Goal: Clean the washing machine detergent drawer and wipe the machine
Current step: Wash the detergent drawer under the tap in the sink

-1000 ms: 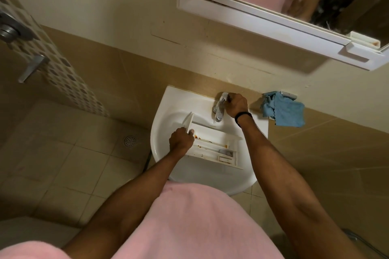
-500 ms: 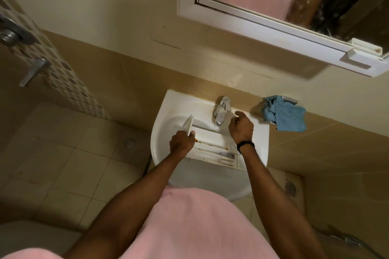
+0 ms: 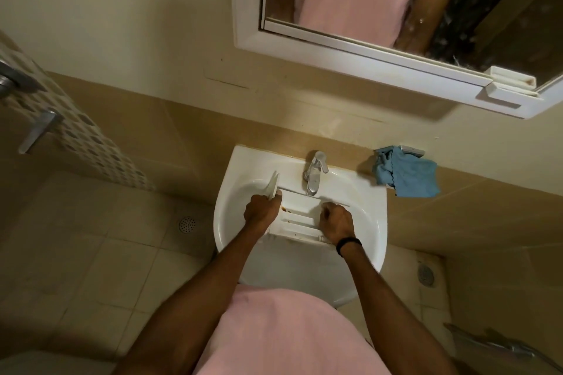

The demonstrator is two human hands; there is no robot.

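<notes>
Left hand (image 3: 261, 212) curled shut around the left end of the detergent drawer (image 3: 300, 219), fingers wrapped over the edge just below the drawer's upturned front panel (image 3: 272, 186). Right hand (image 3: 335, 224) closed into a loose fist on the drawer's right side, knuckles up, resting against the white plastic; cannot tell whether pinching anything beneath. Black band (image 3: 348, 245) round the right wrist. Drawer lying across the bowl of the white sink (image 3: 370, 222), held between both hands, its ribbed compartments facing up, brownish residue showing at the left inner corner and along the near edge. Directly beyond the drawer, at the far rim of the sink, a chrome tap (image 3: 315, 173), spout pointing down toward the drawer's far edge. To the right of the sink, apart from it, a blue cloth (image 3: 408, 172) draped over a small wall fitting. Higher on the wall, a white-framed mirror (image 3: 362, 62) reflecting a pink shirt. On the tiled floor to the left, a round floor drain (image 3: 187, 224); another drain (image 3: 425, 274) on the right. Nearest the camera, pink shirt (image 3: 283, 335) filling the lower middle.
</notes>
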